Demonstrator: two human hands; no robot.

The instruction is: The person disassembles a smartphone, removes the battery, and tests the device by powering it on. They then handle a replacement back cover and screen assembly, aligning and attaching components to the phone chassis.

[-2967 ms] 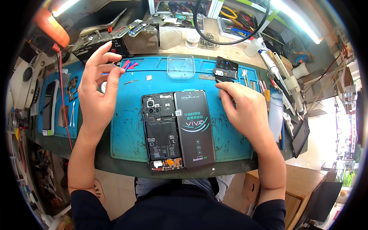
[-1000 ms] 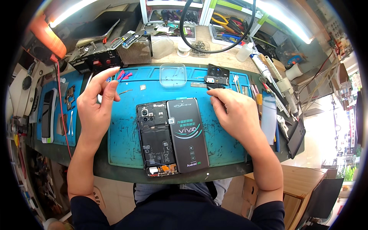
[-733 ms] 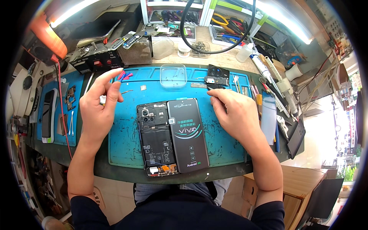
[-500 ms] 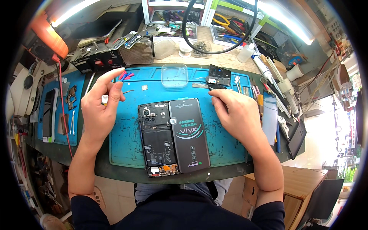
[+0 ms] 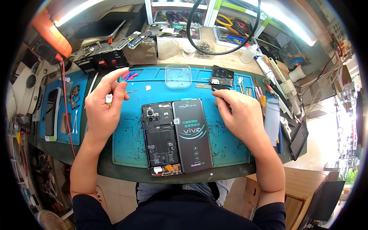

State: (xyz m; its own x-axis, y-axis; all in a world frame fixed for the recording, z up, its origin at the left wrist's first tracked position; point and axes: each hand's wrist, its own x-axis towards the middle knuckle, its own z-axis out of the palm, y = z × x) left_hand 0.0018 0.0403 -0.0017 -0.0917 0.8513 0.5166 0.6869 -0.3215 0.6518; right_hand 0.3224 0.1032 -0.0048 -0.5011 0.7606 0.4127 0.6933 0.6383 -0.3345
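Over the near edge of the blue mat (image 5: 130, 134): opened phone (image 5: 160, 140), back off, inner parts bare. Clock centred on it. Three o'clock, alongside: dark film-covered panel (image 5: 192, 138). Ten o'clock: left hand (image 5: 102, 109), apparently empty, thumb and fingers loosely curled, apart. Between two and three: right hand (image 5: 242, 115), fingers bent, tips by a black part (image 5: 220, 87); gripping or not, cannot tell. Likely step: pause, phone laid open. Next move probably calls for light fingertips, sparing the orange flex (image 5: 170, 168) at six. Against three seconds ago: left hand lower, more curled; phone and panel unmoved.
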